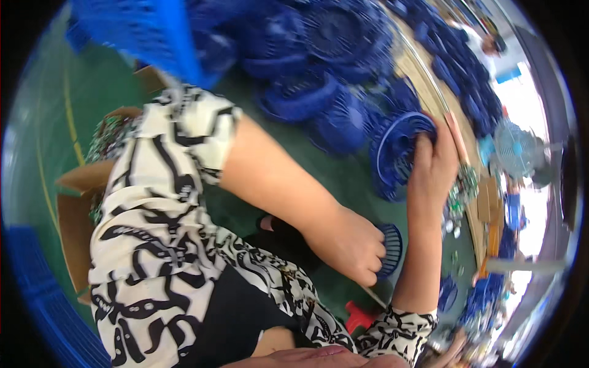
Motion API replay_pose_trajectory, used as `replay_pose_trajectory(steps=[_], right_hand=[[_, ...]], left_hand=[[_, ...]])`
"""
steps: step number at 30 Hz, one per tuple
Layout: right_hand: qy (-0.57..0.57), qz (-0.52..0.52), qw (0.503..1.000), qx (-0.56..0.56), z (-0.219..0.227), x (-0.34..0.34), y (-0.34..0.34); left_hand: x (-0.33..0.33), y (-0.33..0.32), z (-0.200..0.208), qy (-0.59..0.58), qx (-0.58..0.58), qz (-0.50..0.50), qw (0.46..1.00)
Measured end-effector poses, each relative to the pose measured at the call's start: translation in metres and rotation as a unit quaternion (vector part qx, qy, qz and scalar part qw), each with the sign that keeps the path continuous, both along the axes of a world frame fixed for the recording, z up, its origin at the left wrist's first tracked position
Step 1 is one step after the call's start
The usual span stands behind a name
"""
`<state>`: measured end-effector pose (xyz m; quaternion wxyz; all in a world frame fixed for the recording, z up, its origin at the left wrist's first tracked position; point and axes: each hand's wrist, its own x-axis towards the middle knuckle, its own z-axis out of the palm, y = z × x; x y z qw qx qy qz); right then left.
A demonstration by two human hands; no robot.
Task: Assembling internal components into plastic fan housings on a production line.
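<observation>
In the head view, my right hand [434,168] grips the rim of a blue round slatted plastic housing [392,156], thumb inside its open side. My left hand [353,245] is closed lower down, knuckles up. Against its fingers lies another blue slatted round part [391,250]; whether the hand holds that or something else is hidden. Just below this hand are a thin rod [373,298] and a red object [358,317], whose kind I cannot make out. Many similar blue housings [294,95] are heaped beyond my hands.
A bright blue plastic crate [144,34] stands at upper left. Open cardboard boxes [73,239] with bundled wires [113,135] are at left. Along the right runs a bench [423,67] with a metal rail and more blue parts. A fan [515,147] and a person [488,49] are farther off.
</observation>
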<state>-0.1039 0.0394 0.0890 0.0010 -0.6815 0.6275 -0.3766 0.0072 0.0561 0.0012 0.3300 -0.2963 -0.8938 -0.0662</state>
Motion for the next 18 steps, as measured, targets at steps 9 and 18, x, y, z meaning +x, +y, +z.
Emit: replay_pose_trajectory(steps=[9, 18], right_hand=[[-0.176, -0.029, 0.982, 0.061, -0.045, -0.064, 0.004], [-0.174, -0.097, 0.977, 0.077, -0.063, -0.106, 0.128]], left_hand=[[0.001, 0.002, 0.001, -0.060, 0.081, 0.035, 0.994], [0.006, -0.001, -0.003, -0.079, 0.010, 0.070, 0.994]])
